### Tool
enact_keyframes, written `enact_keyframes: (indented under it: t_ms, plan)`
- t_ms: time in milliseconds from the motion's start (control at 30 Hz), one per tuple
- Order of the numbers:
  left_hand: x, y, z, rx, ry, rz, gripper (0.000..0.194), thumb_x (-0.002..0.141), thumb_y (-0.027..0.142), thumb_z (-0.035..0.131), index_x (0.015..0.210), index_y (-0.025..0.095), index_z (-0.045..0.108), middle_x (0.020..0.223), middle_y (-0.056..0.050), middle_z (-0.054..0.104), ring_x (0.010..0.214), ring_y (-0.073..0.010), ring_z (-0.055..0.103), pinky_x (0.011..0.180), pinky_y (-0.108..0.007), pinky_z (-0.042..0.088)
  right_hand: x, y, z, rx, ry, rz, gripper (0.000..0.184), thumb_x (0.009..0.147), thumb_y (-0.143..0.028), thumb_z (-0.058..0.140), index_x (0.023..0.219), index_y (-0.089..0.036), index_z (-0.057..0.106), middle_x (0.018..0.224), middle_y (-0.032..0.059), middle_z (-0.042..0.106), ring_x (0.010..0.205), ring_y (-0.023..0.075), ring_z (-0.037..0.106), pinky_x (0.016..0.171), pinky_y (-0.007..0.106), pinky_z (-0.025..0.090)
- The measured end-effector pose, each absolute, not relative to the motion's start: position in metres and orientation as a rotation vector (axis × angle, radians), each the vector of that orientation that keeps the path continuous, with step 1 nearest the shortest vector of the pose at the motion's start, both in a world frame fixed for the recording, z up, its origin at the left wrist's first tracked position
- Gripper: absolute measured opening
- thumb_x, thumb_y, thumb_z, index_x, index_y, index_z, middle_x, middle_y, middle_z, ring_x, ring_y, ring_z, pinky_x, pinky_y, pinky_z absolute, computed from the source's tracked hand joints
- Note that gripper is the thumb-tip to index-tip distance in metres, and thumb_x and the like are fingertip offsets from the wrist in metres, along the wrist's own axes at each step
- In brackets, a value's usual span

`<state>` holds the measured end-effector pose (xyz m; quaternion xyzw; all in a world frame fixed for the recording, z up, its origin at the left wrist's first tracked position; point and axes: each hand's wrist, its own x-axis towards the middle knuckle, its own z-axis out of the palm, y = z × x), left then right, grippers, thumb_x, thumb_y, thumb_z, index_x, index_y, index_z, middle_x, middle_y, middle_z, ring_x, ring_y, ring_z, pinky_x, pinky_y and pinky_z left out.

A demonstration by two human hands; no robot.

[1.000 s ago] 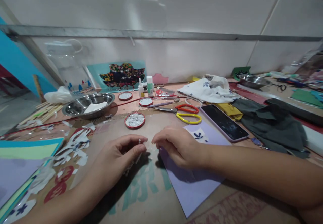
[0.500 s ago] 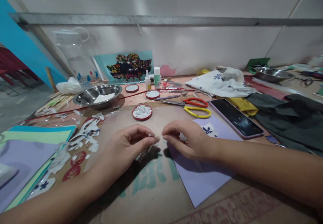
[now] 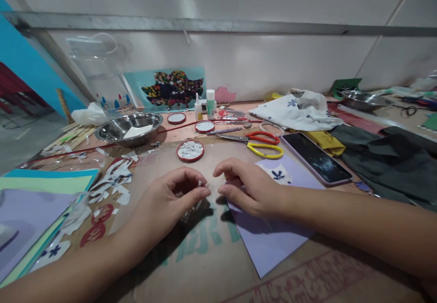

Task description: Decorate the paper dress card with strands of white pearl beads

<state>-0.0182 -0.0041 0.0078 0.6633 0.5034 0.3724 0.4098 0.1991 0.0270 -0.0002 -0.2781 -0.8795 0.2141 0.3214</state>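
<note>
Two hands on my head feed: the left hand (image 3: 172, 196) has thumb and forefinger pinched on tiny white beads (image 3: 200, 183), while the right hand's (image 3: 252, 191) fingertips sit apart, just beside, over a purple sheet (image 3: 269, 243). Red-rimmed dish (image 3: 190, 160) lies just beyond, near the scissors (image 3: 264, 151).

White wall (image 3: 273, 2) behind the table (image 3: 172, 135): panelled, seam visible at right, soft glare near centre. Metal rail (image 3: 218, 26) crosses it horizontally. To my left: blue panel (image 3: 37, 66), grey floor (image 3: 20, 127), dark-red furnishing (image 3: 13, 84).
</note>
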Motion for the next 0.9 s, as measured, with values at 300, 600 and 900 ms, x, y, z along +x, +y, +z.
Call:
enact_keyframes:
  t_ms: [300, 600, 900]
  plan:
    - [-0.0160, -0.0076, 0.0069, 1.686, 1.208, 0.882, 0.017, 0.080, 0.034, 0.071, 0.090, 0.021, 0.069, 0.081, -0.001, 0.071, 0.074, -0.0162, 0.065, 0.066, -0.027, 0.053, 0.1959, 0.0278, -0.0006, -0.644, -2.279, 0.675, 0.012, 0.095, -0.023, 0.054, 0.093, -0.017, 0.065, 0.076, 0.0007, 0.068, 0.062, 0.0103, 0.056, 0.058, 0.021, 0.040]
    - [-0.0147, -0.0082, 0.0098, 1.844, 1.192, 0.806, 0.021, 0.087, 0.037, 0.062, 0.080, 0.021, 0.072, 0.077, -0.002, 0.073, 0.072, -0.0170, 0.064, 0.068, -0.027, 0.052, 0.1945, 0.0300, -0.0012, -0.778, -2.256, 0.815, 0.014, 0.095, -0.029, 0.056, 0.091, -0.017, 0.062, 0.072, -0.0006, 0.065, 0.062, 0.0105, 0.056, 0.057, 0.021, 0.039]
    - [-0.0152, -0.0064, 0.0139, 1.730, 1.296, 0.879, 0.023, 0.085, 0.041, 0.063, 0.078, 0.020, 0.067, 0.071, 0.000, 0.068, 0.063, -0.0144, 0.059, 0.057, -0.024, 0.047, 0.1996, 0.0280, 0.0043, -0.631, -2.272, 0.529, 0.017, 0.099, -0.021, 0.042, 0.106, -0.019, 0.057, 0.081, 0.0006, 0.059, 0.068, 0.0128, 0.054, 0.064, 0.026, 0.045]
